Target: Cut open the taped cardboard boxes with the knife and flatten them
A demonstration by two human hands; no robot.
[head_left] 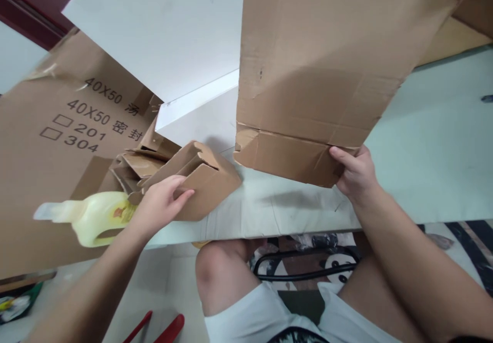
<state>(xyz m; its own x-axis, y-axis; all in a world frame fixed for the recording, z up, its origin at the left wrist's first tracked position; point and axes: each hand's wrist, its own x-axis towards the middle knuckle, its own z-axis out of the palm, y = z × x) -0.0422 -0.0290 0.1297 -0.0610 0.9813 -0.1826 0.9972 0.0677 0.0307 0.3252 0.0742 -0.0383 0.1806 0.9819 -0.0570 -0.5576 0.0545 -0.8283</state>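
Note:
My right hand (356,172) grips the lower right corner of a large flattened cardboard sheet (323,60), held up tilted above the pale table (435,143). My left hand (162,204) rests with fingers stretched out on a small folded cardboard box (200,176) at the table's front edge. Behind that box lies a heap of folded cardboard pieces (140,163). A pale yellow plastic bottle (92,217) lies on its side just left of my left hand.
A big brown carton printed "40X50" (57,143) fills the left side. A white board (169,30) leans at the back. More cardboard (458,35) lies at the far right. My bare knees and a stool show below the table, red handles (165,330) on the floor.

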